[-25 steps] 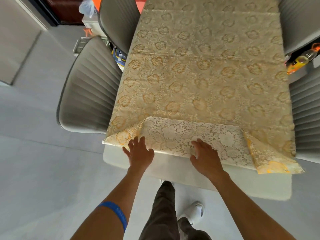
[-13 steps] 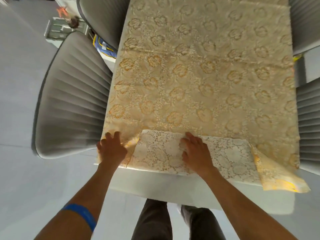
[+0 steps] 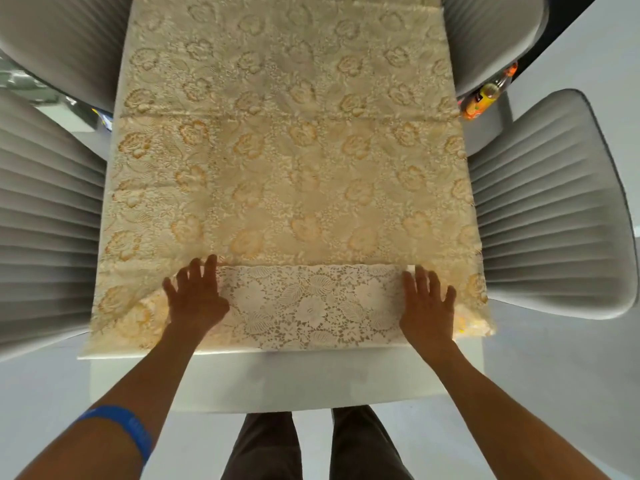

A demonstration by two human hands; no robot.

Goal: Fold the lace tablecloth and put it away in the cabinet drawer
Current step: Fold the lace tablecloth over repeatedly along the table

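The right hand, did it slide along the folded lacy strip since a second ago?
Yes. The right hand slid rightward from the middle of the folded lace strip to its right end, nearer the right chair.

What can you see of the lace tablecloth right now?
The lace tablecloth is cream lace with golden flower patterns, spread flat over the table. Its near edge is turned back in a paler strip. The left hand and right hand press flat on that strip's two ends.
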